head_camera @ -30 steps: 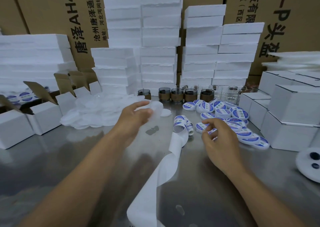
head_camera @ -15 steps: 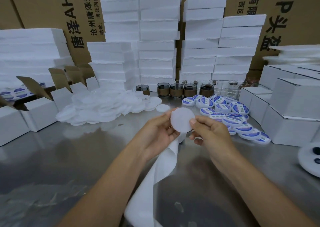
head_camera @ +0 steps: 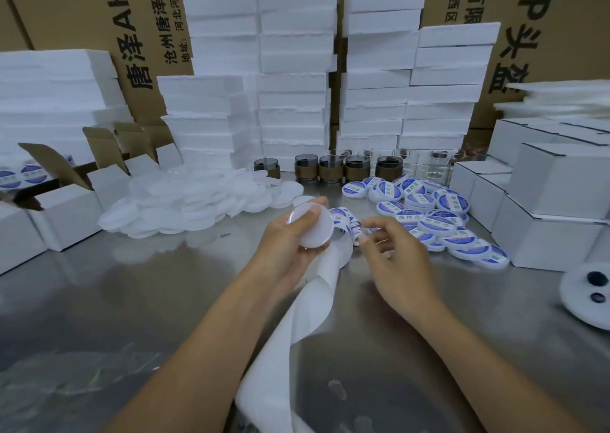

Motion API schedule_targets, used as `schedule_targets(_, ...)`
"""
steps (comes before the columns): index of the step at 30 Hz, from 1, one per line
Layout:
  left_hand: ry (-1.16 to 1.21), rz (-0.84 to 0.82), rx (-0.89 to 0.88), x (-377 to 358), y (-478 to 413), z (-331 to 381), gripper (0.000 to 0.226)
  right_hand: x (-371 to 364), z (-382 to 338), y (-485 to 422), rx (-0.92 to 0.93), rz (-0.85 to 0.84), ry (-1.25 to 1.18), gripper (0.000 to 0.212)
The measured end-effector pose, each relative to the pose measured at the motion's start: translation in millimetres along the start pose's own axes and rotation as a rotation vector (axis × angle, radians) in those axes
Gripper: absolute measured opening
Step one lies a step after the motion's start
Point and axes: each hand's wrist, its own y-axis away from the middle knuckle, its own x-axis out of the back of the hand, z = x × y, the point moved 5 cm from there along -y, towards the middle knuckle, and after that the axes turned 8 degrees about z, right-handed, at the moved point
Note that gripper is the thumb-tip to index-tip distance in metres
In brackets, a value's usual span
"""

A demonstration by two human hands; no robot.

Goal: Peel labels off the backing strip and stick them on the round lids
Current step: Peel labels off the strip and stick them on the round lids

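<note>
- The left hand [head_camera: 286, 245] grips a blank white round plastic lid [head_camera: 313, 228], thumb on its face, above the shiny steel table [head_camera: 132, 300].
- The right hand [head_camera: 394, 256] curls its fingers just beside the blue-and-white label roll [head_camera: 346, 223]; I cannot tell whether they pinch anything.
</note>
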Motion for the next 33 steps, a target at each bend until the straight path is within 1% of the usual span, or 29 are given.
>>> schedule_targets(2,0.027,0.081,0.015,5.1,-3.0,-3.9,0.015,-3.4,3.6,2.8,0.087,-0.051,0.122,0.027)
schedule_targets(5,0.014,0.154,0.04,8.8,-4.3,-9.9,0.013,-9.5,3.9,1.9,0.143,-0.156,0.219,0.043)
schedule_targets(8,-0.043,0.142,0.058,10.0,-4.6,-13.8,0.014,-19.9,4.7,3.1,0.157,-0.326,0.385,0.055)
schedule_targets(10,-0.067,0.12,0.077,10.1,-4.7,-16.0,0.015,-24.0,5.9,5.9,0.148,-0.393,0.459,0.057)
schedule_targets(12,-0.091,0.108,0.078,10.0,-5.0,-16.7,0.015,-23.5,3.9,5.8,0.147,-0.38,0.458,0.056)
schedule_targets(17,-0.117,0.073,0.068,4.9,-3.8,-16.9,0.014,-21.1,-4.9,7.3,0.15,-0.338,0.328,0.054)
schedule_targets(20,-0.116,0.135,0.071,7.6,-6.8,-18.5,0.012,-21.2,-5.7,8.1,0.158,-0.328,0.274,0.054)
schedule_targets(22,-0.12,0.186,0.057,9.8,-8.3,-19.7,0.011,-20.2,-6.2,7.2,0.154,-0.305,0.236,0.049)
schedule_targets(25,-0.18,0.225,-0.002,10.4,-8.9,-21.9,0.002,-19.3,-5.6,6.5,0.153,-0.28,0.211,0.043)
schedule_targets(27,-0.213,0.266,-0.023,12.4,-9.5,-23.2,0.013,-19.0,-6.0,6.3,0.163,-0.26,0.201,0.041)
schedule_targets(28,-0.211,0.283,-0.027,13.1,-9.8,-23.7,0.017,-18.9,-6.9,5.7,0.172,-0.242,0.192,0.04)
schedule_targets(30,-0.205,0.313,-0.014,14.4,-10.1,-23.9,0.017,-16.3,-9.3,3.8,0.182,-0.166,0.16,0.038)
schedule_targets(33,-0.109,0.32,0.026,15.1,-11.2,-20.0,0.017,-8.2,-9.1,-1.2,0.092,-0.047,0.066,0.033)
